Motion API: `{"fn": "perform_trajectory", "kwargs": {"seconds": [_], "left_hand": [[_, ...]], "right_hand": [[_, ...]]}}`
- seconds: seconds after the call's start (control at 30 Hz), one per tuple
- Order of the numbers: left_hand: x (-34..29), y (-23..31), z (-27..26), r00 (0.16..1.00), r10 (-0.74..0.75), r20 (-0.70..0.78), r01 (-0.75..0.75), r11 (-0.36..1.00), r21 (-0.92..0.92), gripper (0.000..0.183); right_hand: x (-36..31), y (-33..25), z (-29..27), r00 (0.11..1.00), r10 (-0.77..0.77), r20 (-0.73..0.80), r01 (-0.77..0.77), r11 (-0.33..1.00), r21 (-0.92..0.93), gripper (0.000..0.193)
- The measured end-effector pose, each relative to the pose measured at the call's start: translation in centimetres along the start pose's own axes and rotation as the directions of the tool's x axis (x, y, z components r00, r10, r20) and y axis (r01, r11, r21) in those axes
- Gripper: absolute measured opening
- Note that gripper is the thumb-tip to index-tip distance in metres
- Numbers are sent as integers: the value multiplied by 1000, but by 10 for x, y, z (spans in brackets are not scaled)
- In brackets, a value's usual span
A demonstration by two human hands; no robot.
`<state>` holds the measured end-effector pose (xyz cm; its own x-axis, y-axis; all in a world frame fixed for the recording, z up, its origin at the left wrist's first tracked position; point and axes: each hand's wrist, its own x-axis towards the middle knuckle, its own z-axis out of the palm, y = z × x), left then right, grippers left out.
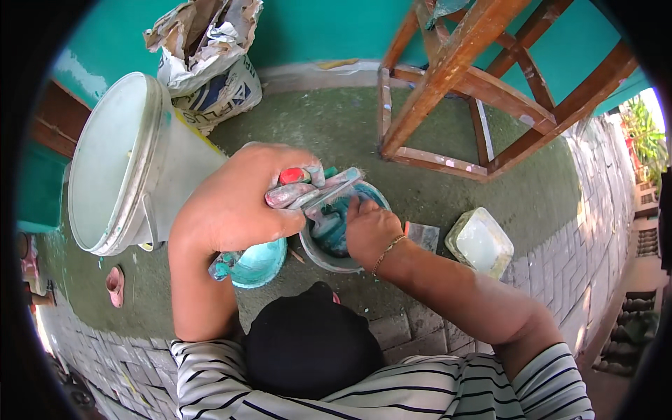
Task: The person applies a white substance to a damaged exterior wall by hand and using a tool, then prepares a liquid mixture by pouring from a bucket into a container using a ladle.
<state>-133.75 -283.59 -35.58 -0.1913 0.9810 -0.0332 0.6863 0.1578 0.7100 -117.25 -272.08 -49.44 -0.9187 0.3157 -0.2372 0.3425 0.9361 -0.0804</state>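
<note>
My left hand [245, 192] is closed around the red handle of a putty knife [339, 190], its flat blade smeared with pale paste. The blade reaches over a round bucket [329, 264] that holds teal paste. Over the same bucket is my right hand [374, 234], fingers bent close to the blade. Whether a small thing sits between those fingers is hidden. Below my left wrist stands a smaller tub [262, 269] with light teal inside, and a paint-stained tool [222, 267] rests at its left rim.
A big white bucket [168, 150] and a torn paper sack [217, 91] stand at the left, by the green wall. A wooden stand [458, 84] rises at the back right. On the ground are a flat scraper [423, 236], a square white container [481, 243] and a pink slipper [115, 285].
</note>
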Motion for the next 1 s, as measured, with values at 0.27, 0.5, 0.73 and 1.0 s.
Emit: {"fn": "perform_trajectory", "kwargs": {"seconds": [0.27, 0.5, 0.73, 1.0], "left_hand": [[-12, -8, 3, 993, 41, -109, -46, 998, -39, 44], [-14, 3, -5, 974, 88, -208, -95, 995, -24, 43], [-11, 3, -7, 987, 91, -135, -97, 995, -35, 46], [-28, 1, -14, 919, 87, -385, -187, 955, -231, 48]], "right_hand": [[41, 34, -10, 983, -98, 156, 49, 955, 294, 25], [54, -9, 32, 983, -96, 158, -11, 824, 567, 25], [55, 3, 28, 994, -61, -92, 103, 814, 572, 33], [26, 60, -41, 997, -70, 32, 1, 428, 904, 24]]}}
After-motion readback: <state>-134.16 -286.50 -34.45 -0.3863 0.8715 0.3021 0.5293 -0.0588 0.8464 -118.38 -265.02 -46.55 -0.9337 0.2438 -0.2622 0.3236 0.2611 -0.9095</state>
